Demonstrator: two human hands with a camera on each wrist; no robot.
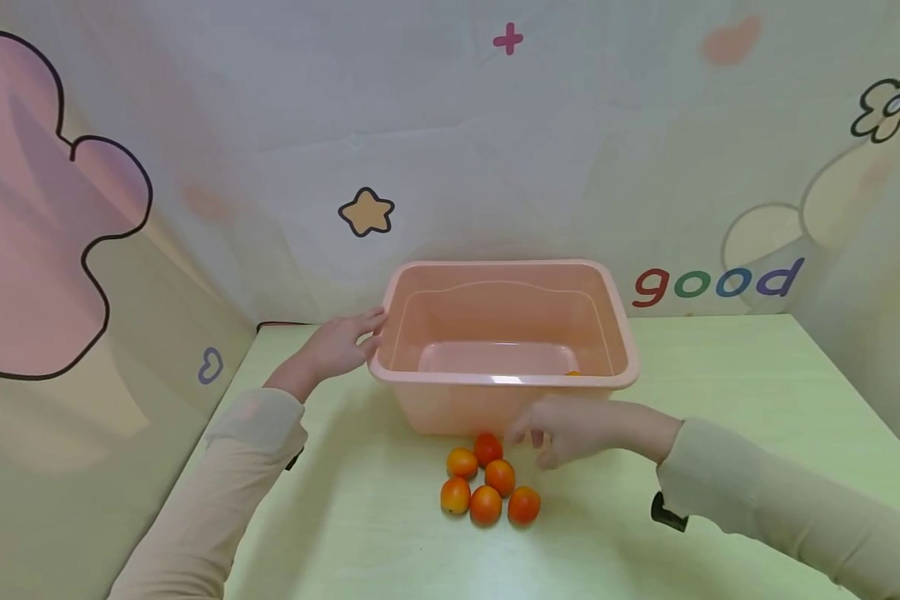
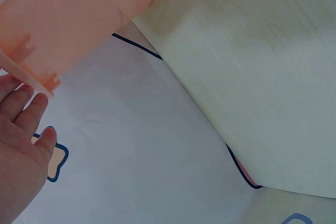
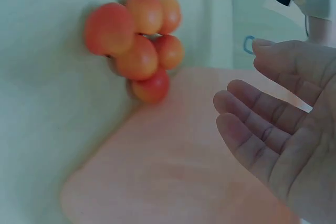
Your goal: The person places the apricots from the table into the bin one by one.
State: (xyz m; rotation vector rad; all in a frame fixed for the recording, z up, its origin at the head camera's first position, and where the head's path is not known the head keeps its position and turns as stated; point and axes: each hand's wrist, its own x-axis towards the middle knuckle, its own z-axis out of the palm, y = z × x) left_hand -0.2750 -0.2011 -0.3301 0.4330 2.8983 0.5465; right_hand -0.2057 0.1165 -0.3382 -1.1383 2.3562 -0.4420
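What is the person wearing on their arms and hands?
Both arms wear long, pale cream sleeves that end at the wrists. The left hand and right hand are bare, with no gloves or rings to be seen. A small black piece, probably part of a wrist camera strap, shows under the right cuff, and another peeks out under the left one.

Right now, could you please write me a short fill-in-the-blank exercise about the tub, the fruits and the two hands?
1. The left hand rests on the rim of the pink ____.
2. In front of the tub, ____ orange-red fruits lie clustered on the table.
3. The right hand hovers open above the fruits and holds ____.

Missing words: tub; six; nothing
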